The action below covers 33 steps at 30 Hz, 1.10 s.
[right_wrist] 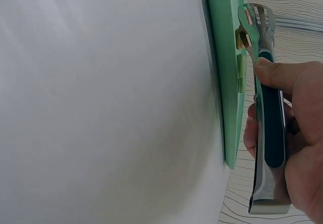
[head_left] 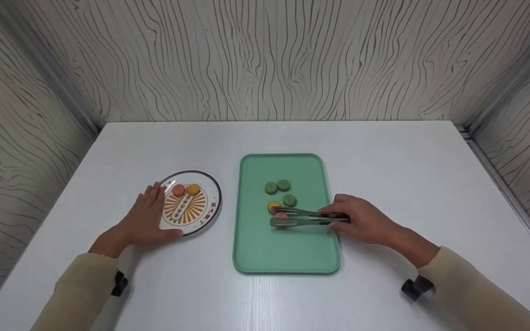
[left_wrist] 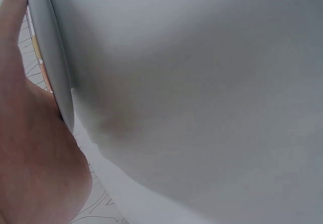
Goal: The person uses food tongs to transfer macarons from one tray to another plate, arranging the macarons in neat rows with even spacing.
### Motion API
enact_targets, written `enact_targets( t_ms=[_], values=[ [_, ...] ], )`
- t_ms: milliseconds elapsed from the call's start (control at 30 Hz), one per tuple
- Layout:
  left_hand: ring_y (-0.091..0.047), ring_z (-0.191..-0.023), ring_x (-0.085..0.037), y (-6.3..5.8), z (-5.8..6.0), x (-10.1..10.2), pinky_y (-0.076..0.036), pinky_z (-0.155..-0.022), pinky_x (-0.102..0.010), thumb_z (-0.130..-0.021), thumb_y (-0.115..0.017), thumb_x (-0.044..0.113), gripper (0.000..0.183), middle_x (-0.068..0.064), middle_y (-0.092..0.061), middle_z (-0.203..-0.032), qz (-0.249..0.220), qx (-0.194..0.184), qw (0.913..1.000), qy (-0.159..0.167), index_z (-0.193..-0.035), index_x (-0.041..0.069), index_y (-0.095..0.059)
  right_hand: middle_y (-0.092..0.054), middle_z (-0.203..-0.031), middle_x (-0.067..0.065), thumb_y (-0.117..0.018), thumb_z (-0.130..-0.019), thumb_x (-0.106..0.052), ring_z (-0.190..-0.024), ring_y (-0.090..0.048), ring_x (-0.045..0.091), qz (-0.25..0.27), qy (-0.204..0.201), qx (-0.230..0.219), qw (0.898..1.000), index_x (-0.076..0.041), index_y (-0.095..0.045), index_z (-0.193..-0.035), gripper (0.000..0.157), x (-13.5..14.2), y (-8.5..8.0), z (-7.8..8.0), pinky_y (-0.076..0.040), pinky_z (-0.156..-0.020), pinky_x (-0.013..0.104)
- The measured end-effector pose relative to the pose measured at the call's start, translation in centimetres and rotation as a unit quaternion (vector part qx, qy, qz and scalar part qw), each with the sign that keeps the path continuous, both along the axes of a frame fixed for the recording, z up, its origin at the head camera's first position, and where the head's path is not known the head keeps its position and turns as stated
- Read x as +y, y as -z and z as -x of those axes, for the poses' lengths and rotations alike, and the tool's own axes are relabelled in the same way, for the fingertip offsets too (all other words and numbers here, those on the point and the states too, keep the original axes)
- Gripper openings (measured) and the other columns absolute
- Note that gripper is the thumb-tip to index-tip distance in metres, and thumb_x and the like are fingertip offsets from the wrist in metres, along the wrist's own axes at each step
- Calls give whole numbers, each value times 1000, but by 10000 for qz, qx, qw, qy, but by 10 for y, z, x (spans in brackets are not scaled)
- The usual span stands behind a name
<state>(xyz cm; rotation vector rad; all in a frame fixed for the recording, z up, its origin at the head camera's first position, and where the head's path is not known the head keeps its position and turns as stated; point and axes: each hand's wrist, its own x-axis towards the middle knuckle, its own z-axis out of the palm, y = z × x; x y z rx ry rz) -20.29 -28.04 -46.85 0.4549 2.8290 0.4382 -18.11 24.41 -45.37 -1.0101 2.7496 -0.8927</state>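
Note:
My left hand (head_left: 143,220) rests at the left edge of a round patterned plate (head_left: 213,202), fingers extended and thumb at the near rim. A pink macaron (head_left: 178,190) and a yellow macaron (head_left: 193,189) sit on that plate. Metal tongs (head_left: 301,221) with dark grips are held in my right hand (head_left: 361,219), over a green tray (head_left: 285,255). Between the tong tips lies another pink macaron (head_left: 281,215); whether they squeeze it I cannot tell. Beside it is a yellow-topped macaron (head_left: 273,205). In the right wrist view, thumb and fingers wrap the tongs (right_wrist: 273,123).
Several green macarons, one of them nearest the tongs (head_left: 289,200), lie in the tray's middle. The white table (head_left: 384,151) runs back to a wood-patterned wall (head_left: 265,59). Plate and tray stand apart, with a strip of table between them.

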Motion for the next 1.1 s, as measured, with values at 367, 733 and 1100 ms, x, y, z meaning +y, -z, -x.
enact_targets(
  t_ms=[367, 733, 1100],
  values=[
    [3, -152, -50, 2, 1, -2, -4, -121, -63, -80, -69, 72, 132, -34, 3, -165, -8, 15, 10000, 37, -156, -14, -4, -58, -90, -8, -77, -91, -11, -74, -47, 7, -18, 64, 64, 10000, -11, -75, -121, 30, -4, -9, 2, -43, -64, 24],
    [2, -152, -50, 1, 0, -1, -6, -122, -63, -80, -69, 71, 132, -34, 1, -165, 9, 36, 10000, 28, -156, -15, -4, -58, -89, -8, -77, -91, -12, -73, -48, 7, 20, 124, 78, 9999, -12, -76, -121, 30, -9, -19, 6, -44, -62, 24],
    [2, -151, -53, -3, -1, -1, -7, -121, -64, -81, -70, 69, 131, -36, 1, -164, -16, 90, 9999, 104, -155, -17, -5, -59, -90, -8, -77, -91, -13, -72, -47, 8, 7, 153, 170, 9997, -11, -76, -121, 29, -16, -25, 10, -44, -63, 25]
  ],
)
